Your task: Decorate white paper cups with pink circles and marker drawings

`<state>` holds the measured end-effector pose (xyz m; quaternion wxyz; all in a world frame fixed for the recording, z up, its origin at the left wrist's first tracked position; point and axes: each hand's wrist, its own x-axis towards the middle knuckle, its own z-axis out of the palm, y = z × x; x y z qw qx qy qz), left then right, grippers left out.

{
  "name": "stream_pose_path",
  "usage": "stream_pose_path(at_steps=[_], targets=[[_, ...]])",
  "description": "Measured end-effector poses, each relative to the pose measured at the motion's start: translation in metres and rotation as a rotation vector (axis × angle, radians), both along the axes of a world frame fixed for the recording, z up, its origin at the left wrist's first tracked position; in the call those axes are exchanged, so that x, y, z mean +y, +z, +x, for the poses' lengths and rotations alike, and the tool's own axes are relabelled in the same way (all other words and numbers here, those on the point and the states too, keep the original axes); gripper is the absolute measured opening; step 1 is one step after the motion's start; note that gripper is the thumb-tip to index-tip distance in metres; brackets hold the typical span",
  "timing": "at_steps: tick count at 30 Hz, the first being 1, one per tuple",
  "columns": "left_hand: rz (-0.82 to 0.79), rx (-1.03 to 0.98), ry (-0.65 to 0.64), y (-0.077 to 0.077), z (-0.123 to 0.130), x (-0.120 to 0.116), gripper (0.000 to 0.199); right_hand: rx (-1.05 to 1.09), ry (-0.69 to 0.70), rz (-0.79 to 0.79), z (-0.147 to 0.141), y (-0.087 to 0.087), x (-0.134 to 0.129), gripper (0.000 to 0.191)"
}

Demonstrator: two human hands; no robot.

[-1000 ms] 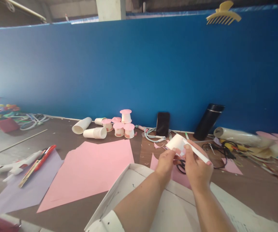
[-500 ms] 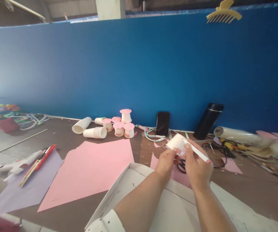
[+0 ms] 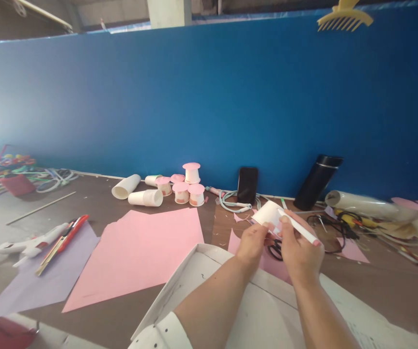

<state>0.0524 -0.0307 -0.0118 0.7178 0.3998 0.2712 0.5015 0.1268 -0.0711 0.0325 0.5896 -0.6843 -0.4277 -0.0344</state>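
Note:
Tilted over the right part of the table is a white paper cup (image 3: 268,212). My left hand (image 3: 251,242) is closed on the cup's lower side. In my right hand (image 3: 301,254) lies a white marker with a pink end (image 3: 301,228); its tip side rests by the cup, and those fingers seem to touch the cup too. Black-handled scissors (image 3: 275,249) lie just beneath my hands on pink paper scraps (image 3: 272,266). Several cups topped with pink paper discs (image 3: 192,173) stand against the blue wall, one raised on the others.
Pink sheets (image 3: 139,257) lie left of a white box lid (image 3: 209,271). A red box cutter (image 3: 63,242) and a glue gun (image 3: 30,245) rest on purple paper. Stacked cups (image 3: 146,198), a phone (image 3: 247,185) and a black bottle (image 3: 317,182) line the wall.
The whole view has shifted slightly, so things appear a little further right. Both hands keep their hold on the cup and marker, with hardly any movement.

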Motion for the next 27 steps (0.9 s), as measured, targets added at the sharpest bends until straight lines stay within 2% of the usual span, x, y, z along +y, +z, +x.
stream_pose_path(at_steps=[27], targets=[[-0.018,-0.027,-0.002,0.0028,-0.0008,-0.0013,0.043,-0.028,-0.006,-0.004,-0.002,0.0002,-0.0011,0.04]])
